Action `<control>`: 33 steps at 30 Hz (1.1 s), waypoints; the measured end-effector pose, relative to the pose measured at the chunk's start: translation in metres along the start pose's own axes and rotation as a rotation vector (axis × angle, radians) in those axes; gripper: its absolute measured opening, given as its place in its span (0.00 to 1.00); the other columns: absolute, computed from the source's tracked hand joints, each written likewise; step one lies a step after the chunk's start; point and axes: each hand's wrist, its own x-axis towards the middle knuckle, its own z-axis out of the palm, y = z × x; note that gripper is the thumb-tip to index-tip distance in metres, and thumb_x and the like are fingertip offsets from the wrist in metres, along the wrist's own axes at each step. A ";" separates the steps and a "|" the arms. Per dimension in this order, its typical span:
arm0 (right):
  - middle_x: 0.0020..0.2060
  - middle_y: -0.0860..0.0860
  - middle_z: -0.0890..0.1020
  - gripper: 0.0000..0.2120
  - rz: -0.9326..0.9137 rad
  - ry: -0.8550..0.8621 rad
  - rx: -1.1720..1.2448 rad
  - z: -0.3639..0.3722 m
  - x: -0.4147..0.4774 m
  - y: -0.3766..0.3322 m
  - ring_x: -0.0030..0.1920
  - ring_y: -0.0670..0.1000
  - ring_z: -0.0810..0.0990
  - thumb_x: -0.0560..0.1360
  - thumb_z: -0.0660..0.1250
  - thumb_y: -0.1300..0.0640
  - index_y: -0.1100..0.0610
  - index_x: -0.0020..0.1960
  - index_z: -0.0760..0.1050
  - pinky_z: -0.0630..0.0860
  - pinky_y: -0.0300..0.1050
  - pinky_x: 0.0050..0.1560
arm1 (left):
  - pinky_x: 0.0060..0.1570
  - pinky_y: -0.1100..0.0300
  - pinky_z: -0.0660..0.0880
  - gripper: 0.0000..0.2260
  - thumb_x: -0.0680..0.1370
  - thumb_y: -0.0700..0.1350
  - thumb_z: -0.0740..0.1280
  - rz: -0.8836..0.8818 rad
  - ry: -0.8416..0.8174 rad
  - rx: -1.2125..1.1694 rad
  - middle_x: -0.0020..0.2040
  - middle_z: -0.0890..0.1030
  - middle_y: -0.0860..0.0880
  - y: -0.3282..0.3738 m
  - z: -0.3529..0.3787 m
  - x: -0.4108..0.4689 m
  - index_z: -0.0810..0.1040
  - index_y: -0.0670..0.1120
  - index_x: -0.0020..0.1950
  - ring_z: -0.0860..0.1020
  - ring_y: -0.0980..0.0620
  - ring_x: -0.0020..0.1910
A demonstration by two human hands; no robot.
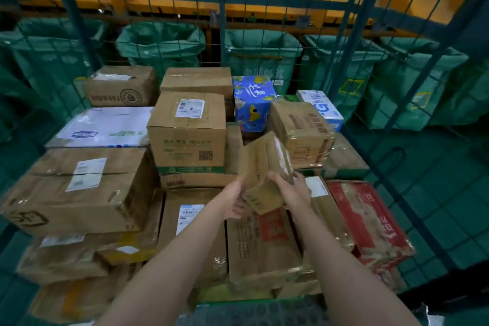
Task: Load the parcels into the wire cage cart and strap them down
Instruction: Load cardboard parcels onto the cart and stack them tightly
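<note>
The small cardboard box [264, 167] hangs tilted over the gap between the labelled carton [186, 130] and the taped carton [301, 132] in the wire cage cart [222, 34] (probably angled to slot in) — right hand [291, 190] gripping its near edge, left hand [234, 201] propping underneath, finger curl hidden.

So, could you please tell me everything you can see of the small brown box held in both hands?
The small brown box is an oblong cardboard parcel with glossy clear tape, a white label strip on its upper face and faint dark print. It is held tilted, far end raised, above the stacked parcels in the wire cage cart. The left hand supports its near end from below; the right hand grips its near right corner.
</note>
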 end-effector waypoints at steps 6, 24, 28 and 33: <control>0.68 0.60 0.59 0.43 -0.084 0.163 -0.287 0.030 0.050 -0.029 0.66 0.62 0.64 0.65 0.71 0.35 0.46 0.74 0.56 0.67 0.52 0.62 | 0.57 0.54 0.70 0.22 0.79 0.60 0.56 0.084 0.056 0.008 0.63 0.75 0.44 0.052 0.008 0.048 0.69 0.50 0.68 0.73 0.43 0.61; 0.66 0.59 0.58 0.35 -0.259 0.050 -0.720 0.070 0.186 -0.057 0.63 0.60 0.63 0.71 0.71 0.49 0.49 0.72 0.58 0.72 0.48 0.50 | 0.42 0.59 0.69 0.20 0.81 0.54 0.55 0.103 0.161 0.000 0.63 0.76 0.42 0.132 0.045 0.148 0.68 0.47 0.70 0.76 0.46 0.55; 0.68 0.60 0.56 0.33 -0.249 -0.059 -0.720 0.087 0.212 -0.060 0.65 0.62 0.62 0.72 0.69 0.50 0.50 0.72 0.58 0.72 0.48 0.53 | 0.45 0.58 0.71 0.20 0.81 0.53 0.56 0.080 0.223 -0.064 0.62 0.76 0.40 0.135 0.036 0.180 0.68 0.46 0.69 0.76 0.44 0.58; 0.70 0.62 0.54 0.32 -0.267 -0.106 -0.730 0.101 0.243 -0.053 0.66 0.63 0.61 0.73 0.69 0.52 0.53 0.72 0.58 0.69 0.50 0.61 | 0.61 0.54 0.72 0.19 0.81 0.53 0.57 0.101 0.235 -0.088 0.65 0.76 0.46 0.135 0.033 0.218 0.70 0.47 0.69 0.76 0.47 0.59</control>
